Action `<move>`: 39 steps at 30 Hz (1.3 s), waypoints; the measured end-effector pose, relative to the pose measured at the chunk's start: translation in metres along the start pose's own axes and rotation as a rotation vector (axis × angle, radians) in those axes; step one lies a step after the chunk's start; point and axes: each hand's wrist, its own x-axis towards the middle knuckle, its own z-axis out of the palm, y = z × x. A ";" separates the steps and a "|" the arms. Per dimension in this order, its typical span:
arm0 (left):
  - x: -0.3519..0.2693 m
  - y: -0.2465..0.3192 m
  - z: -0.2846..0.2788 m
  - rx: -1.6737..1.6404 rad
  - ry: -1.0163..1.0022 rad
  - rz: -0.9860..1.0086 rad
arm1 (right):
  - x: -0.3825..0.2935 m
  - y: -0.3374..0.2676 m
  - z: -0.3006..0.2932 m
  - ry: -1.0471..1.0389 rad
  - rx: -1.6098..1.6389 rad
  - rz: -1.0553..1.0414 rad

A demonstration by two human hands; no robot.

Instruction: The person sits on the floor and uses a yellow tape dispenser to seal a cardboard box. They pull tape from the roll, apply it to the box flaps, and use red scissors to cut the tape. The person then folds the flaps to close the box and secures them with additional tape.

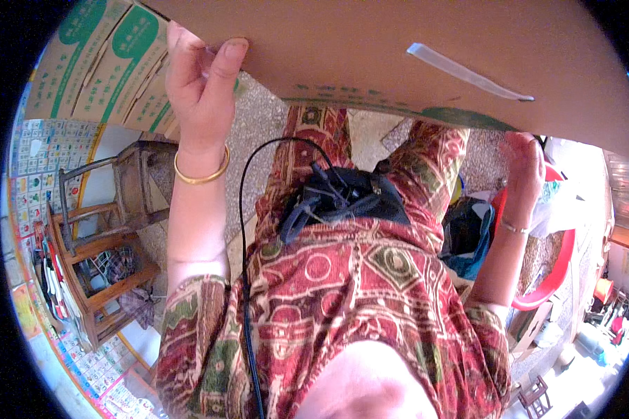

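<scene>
A large brown cardboard sheet (335, 47) spans the upper part of the view, with green print along its lower edge. A strip of clear tape (466, 70) is stuck on its face. My left hand (204, 84), with a gold bangle at the wrist, grips the sheet's left edge, thumb on the near face. At the lower right edge, my right hand (524, 167) has hold of the sheet, its fingertips partly hidden behind the cardboard. Left of my left hand stand several flattened cardboard boxes (99, 78) with green print. A black pouch (351, 196) with a cable sits at my waist.
A wooden chair (131, 178) and a wooden rack (105, 293) stand at the left by a wall with picture charts (26, 152). To the right are a red plastic basin (542, 296) and a dark bag with blue trim (466, 235). A small stool (534, 398) stands farther off.
</scene>
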 end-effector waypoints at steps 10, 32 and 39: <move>0.008 0.012 0.024 -0.010 -0.007 -0.007 | -0.065 -0.036 0.105 -0.868 -0.380 -0.136; 0.029 0.022 0.026 0.098 0.003 -0.048 | -0.100 -0.048 0.191 -1.052 -0.336 -0.407; -0.006 0.021 0.004 0.215 -0.013 -0.058 | -0.056 -0.046 0.082 -0.436 -0.575 -0.172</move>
